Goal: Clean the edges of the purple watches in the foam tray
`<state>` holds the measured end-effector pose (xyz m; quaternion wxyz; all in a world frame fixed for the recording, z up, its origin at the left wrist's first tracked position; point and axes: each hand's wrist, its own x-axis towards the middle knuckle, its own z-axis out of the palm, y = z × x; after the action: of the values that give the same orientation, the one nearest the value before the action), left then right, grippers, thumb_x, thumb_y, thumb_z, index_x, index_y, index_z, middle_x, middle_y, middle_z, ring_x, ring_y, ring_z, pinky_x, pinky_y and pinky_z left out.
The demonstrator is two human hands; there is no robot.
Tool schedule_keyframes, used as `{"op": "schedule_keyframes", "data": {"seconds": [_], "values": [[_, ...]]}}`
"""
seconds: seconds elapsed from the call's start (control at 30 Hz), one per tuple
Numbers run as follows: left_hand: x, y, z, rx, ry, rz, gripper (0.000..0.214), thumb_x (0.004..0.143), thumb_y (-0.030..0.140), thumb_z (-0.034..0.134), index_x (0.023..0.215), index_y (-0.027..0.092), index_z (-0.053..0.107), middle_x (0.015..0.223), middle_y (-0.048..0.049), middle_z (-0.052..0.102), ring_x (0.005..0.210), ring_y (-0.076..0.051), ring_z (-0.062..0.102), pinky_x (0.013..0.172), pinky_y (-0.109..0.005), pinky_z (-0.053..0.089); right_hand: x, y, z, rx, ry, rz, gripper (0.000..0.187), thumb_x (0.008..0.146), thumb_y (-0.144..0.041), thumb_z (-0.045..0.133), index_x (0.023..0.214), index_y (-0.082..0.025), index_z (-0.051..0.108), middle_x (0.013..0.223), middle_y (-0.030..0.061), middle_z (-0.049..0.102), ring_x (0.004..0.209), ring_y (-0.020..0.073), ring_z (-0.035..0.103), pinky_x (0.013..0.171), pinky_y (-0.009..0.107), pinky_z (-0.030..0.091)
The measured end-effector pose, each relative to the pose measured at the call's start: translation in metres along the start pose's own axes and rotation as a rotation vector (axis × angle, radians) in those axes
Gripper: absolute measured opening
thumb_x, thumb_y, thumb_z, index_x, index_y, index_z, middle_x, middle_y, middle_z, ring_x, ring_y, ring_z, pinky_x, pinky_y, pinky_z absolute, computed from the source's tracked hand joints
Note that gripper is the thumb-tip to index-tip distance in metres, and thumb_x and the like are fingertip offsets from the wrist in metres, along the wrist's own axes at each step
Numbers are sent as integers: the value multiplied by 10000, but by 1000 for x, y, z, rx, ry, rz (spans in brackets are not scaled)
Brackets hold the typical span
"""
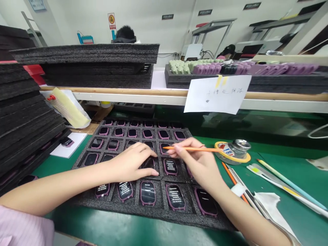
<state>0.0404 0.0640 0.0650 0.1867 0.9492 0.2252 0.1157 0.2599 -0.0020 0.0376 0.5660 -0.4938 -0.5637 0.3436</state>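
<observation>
A black foam tray lies in front of me, its pockets filled with rows of purple-framed smartwatches. Several watches in the near rows have lit screens with white text; those farther back are dark. My left hand rests over the middle of the tray, thumb and fingers apart around a dark-screened watch partly hidden under it. Pinched between the fingers of my right hand is a thin orange pointed stick. Its tip is over a watch in the row behind the lit one.
Tall stacks of black foam trays stand at left. A shelf crosses above, carrying foam trays and green and purple parts. At right lie a glass bottle, a tape roll, brushes and white cloth.
</observation>
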Motion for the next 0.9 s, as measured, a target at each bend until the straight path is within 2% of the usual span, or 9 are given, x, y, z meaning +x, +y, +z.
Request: {"op": "schedule_keyframes", "data": {"seconds": [0.07, 0.17, 0.3, 0.43, 0.6, 0.73, 0.9], "values": [[14, 8, 5, 30, 0, 78, 430, 922, 472, 644, 1231, 173, 642, 1226, -146, 644, 1202, -304, 569, 1042, -489, 485, 0, -2, -9, 12, 105, -15, 341, 897, -564, 651, 887, -230, 580, 853, 50, 727, 798, 192, 723, 775, 354, 609], [35, 15, 24, 70, -34, 238, 425, 898, 489, 668, 1180, 172, 694, 1305, -182, 613, 1248, -333, 561, 1066, -497, 477, -2, 0, -17, 2, 151, -19, 366, 871, -582, 675, 872, -225, 595, 797, 45, 716, 729, 182, 703, 719, 337, 602], [51, 12, 44, 86, 49, 242, 417, 886, 534, 662, 1107, 184, 712, 1325, -184, 611, 1335, -360, 514, 1113, -549, 433, -7, 10, -23, -36, 155, -35, 385, 872, -603, 660, 885, -224, 597, 764, 46, 715, 699, 189, 699, 706, 347, 601], [42, 7, 41, 103, 100, 238, 366, 899, 506, 658, 1093, 200, 708, 1281, -171, 637, 1349, -368, 495, 1133, -577, 395, -11, 17, -25, -96, 153, -54, 376, 897, -596, 628, 869, -223, 594, 768, 48, 710, 712, 196, 710, 717, 343, 598], [28, 4, 39, 48, 158, 244, 306, 948, 439, 614, 1120, 196, 684, 1139, -117, 721, 1157, -274, 644, 1041, -458, 495, -14, 17, -21, -173, 79, -77, 385, 929, -590, 579, 825, -221, 602, 772, 53, 691, 730, 199, 703, 715, 333, 580], [29, 3, 40, 56, 179, 283, 288, 954, 430, 608, 1098, 194, 688, 1131, -117, 726, 1116, -268, 665, 1003, -429, 505, -17, 14, -19, -236, 41, -87, 402, 952, -584, 536, 795, -220, 600, 791, 54, 660, 726, 192, 692, 711, 327, 563], [29, 5, 39, -46, 156, 179, 350, 907, 412, 679, 1159, 184, 596, 1138, -110, 721, 1087, -267, 673, 987, -439, 517, -18, 13, -20, -289, 10, -80, 356, 976, -537, 514, 813, -227, 575, 779, 47, 670, 722, 195, 694, 704, 322, 553]]}}
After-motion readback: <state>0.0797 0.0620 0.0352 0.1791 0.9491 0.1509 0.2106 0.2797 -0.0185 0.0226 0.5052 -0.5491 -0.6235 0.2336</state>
